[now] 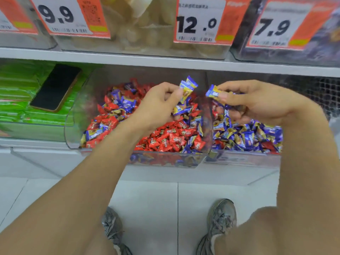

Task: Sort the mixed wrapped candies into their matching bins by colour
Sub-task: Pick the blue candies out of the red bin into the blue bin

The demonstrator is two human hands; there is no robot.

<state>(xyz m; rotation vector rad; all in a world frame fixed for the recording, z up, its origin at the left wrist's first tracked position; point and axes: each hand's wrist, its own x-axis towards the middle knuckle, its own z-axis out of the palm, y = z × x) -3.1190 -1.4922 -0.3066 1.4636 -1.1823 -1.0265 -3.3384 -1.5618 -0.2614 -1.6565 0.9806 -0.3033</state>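
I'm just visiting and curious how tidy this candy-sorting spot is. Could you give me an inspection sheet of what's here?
Surface: white shelf carrying two clear bins side by side.
Job's things: left bin holds mostly red candies with blue ones mixed in; right bin holds mostly blue candies with a few red.
Clutter: black phone lying on green packets.
Grips: left hand pinches blue-and-yellow candies over the left bin; right hand pinches a blue candy over the right bin.
Cables: nothing seen.
Surroundings: price tags 9.9, 12.0, 7.9 above; tiled floor, grey shoes.
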